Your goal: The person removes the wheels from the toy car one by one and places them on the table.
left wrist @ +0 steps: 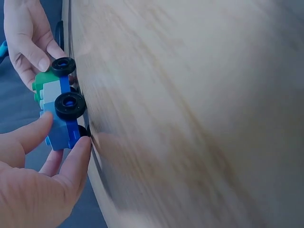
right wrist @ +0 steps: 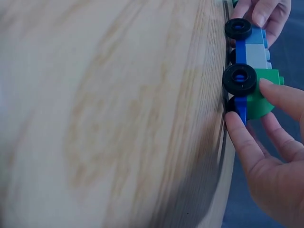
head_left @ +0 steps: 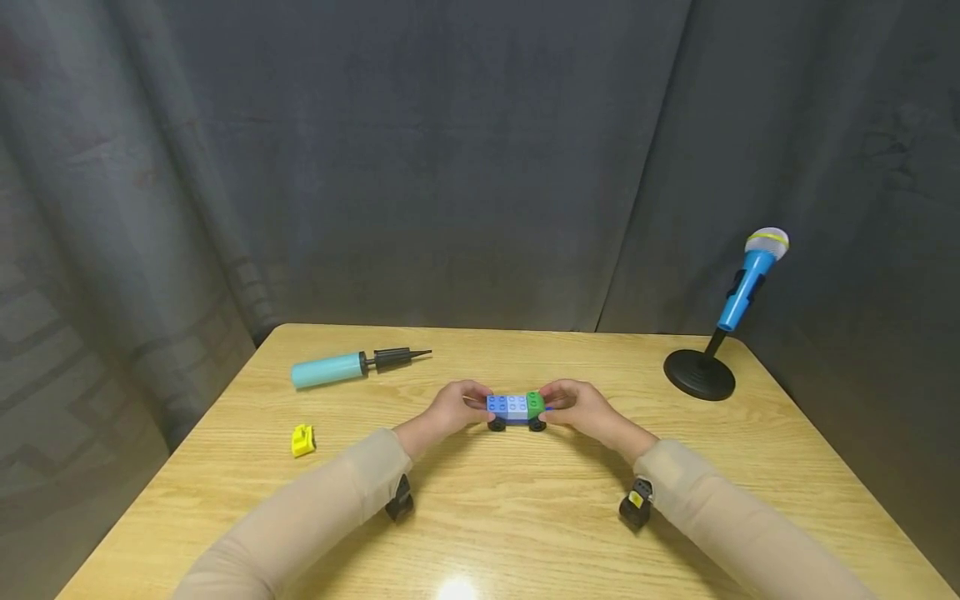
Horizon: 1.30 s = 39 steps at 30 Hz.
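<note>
Between the two hands, a toy car [head_left: 517, 407] made of building bricks stands on its black wheels on the table. Blue, pale and green studded bricks sit in a row on its blue base. My left hand [head_left: 452, 410] grips the blue end, its thumb on the near side and fingers behind, as the left wrist view also shows along the blue brick [left wrist: 59, 130]. At the other end, my right hand [head_left: 581, 408] holds the green brick [right wrist: 262, 97] between thumb and fingers. One finger of that hand reaches down by the blue base [right wrist: 241, 52].
A small yellow toy piece [head_left: 302, 441] lies at the left on the wooden table [head_left: 510, 517]. Behind it is a light-blue hand pump [head_left: 330, 370] with a black nozzle. A blue toy microphone [head_left: 742, 287] on a round black stand [head_left: 699, 375] stands at the back right.
</note>
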Each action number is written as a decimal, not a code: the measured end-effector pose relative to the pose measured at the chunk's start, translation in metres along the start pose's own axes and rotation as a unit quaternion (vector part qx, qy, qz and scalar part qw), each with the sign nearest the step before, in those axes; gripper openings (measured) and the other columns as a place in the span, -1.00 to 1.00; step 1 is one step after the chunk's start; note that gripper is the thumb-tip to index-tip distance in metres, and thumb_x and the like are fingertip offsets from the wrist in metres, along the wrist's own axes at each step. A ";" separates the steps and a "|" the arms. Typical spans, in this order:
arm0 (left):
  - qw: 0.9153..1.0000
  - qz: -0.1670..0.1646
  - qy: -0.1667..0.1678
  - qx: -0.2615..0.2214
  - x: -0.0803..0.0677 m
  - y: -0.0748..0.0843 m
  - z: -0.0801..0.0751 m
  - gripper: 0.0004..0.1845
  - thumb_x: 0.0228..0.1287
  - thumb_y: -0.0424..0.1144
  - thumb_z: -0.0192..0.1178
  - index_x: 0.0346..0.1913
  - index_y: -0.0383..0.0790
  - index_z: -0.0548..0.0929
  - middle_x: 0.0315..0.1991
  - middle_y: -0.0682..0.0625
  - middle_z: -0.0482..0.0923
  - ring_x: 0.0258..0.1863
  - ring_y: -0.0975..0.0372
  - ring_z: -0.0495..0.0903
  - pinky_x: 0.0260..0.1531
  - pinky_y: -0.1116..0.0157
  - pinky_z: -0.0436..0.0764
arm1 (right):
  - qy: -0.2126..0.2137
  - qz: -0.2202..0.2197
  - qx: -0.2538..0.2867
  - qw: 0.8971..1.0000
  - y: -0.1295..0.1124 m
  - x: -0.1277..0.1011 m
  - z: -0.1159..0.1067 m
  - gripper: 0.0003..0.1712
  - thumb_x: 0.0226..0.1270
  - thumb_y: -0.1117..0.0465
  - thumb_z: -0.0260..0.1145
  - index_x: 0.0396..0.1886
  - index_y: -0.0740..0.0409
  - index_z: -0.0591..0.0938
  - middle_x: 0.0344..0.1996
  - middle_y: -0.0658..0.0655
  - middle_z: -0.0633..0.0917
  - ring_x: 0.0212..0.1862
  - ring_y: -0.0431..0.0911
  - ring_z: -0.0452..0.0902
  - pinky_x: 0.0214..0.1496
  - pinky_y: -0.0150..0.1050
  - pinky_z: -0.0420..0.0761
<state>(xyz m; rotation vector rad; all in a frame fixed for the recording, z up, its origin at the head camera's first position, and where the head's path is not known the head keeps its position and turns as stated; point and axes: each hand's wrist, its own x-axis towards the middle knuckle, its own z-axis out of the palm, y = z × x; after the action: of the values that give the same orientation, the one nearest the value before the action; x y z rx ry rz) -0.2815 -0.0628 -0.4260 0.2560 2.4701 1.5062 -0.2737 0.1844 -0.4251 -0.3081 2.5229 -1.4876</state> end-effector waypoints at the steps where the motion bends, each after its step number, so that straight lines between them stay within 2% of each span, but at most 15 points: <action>1: 1.000 -0.002 0.002 0.000 0.000 0.000 0.000 -0.60 0.14 -0.41 0.37 0.06 -0.34 0.60 -0.07 -0.18 0.62 -0.05 0.07 0.64 -0.19 0.29 0.65 | 0.000 0.002 0.003 1.000 0.000 0.000 0.000 -0.55 0.20 0.27 0.42 0.09 0.26 0.56 0.01 0.23 0.64 0.01 0.02 0.59 -0.03 -0.21 0.60; 8: 1.000 -0.012 -0.001 -0.024 -0.002 0.001 -0.005 -0.61 0.19 -0.37 0.35 0.09 -0.34 0.61 -0.01 -0.19 0.62 -0.06 0.09 0.65 -0.16 0.28 0.66 | -0.015 0.005 0.031 0.999 -0.003 -0.001 -0.003 -0.51 0.22 0.20 0.42 0.11 0.29 0.56 0.03 0.27 0.62 -0.10 -0.09 0.63 -0.08 -0.19 0.63; 14: 0.999 0.005 -0.011 -0.031 -0.006 0.008 -0.008 -0.52 0.19 -0.26 0.37 0.16 -0.31 0.56 0.07 -0.17 0.57 -0.05 0.11 0.63 -0.11 0.23 0.66 | -0.013 -0.008 0.019 1.000 -0.014 -0.004 -0.008 -0.50 0.25 0.15 0.39 0.13 0.29 0.56 0.05 0.29 0.61 -0.16 -0.12 0.64 -0.10 -0.14 0.64; 20: 0.999 0.025 -0.010 0.022 -0.004 0.017 -0.011 -0.51 0.14 -0.17 0.42 0.13 -0.23 0.60 0.05 -0.12 0.58 0.01 0.09 0.57 -0.13 0.23 0.64 | -0.021 -0.027 0.014 0.999 -0.026 -0.006 -0.013 -0.48 0.25 0.16 0.38 0.13 0.33 0.54 0.01 0.31 0.63 -0.20 -0.12 0.64 -0.07 -0.04 0.64; 26: 0.996 0.049 -0.046 0.058 0.001 0.023 -0.015 -0.49 0.11 -0.11 0.44 0.14 -0.14 0.61 0.08 -0.05 0.59 0.04 0.11 0.54 -0.08 0.22 0.58 | -0.028 -0.040 0.005 0.999 -0.033 -0.004 -0.015 -0.50 0.24 0.16 0.39 0.11 0.33 0.56 -0.04 0.30 0.64 -0.23 -0.13 0.65 -0.06 0.00 0.64; 32: 0.989 0.088 -0.080 0.092 0.000 0.033 -0.015 -0.49 0.10 -0.16 0.45 0.14 -0.18 0.60 0.05 -0.07 0.59 -0.13 0.21 0.53 -0.13 0.29 0.55 | -0.023 -0.024 -0.005 0.999 -0.042 -0.004 -0.011 -0.54 0.19 0.11 0.43 0.05 0.20 0.62 -0.05 0.19 0.65 -0.23 -0.13 0.65 -0.04 0.02 0.62; 39: 0.974 0.123 -0.083 0.172 -0.007 0.043 -0.012 -0.53 0.13 -0.27 0.42 0.11 -0.28 0.58 -0.02 -0.09 0.62 -0.16 0.21 0.54 -0.14 0.27 0.56 | -0.028 -0.034 0.000 0.999 -0.049 -0.006 -0.008 -0.53 0.19 0.11 0.42 0.05 0.25 0.61 -0.14 0.23 0.69 -0.24 -0.13 0.64 -0.06 0.01 0.62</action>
<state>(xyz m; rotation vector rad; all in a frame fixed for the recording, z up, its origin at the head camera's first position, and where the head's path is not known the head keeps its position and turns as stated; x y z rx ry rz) -0.2771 -0.0550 -0.3814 0.7414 2.6217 1.0715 -0.2660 0.1699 -0.3784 -0.4351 2.4926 -1.4808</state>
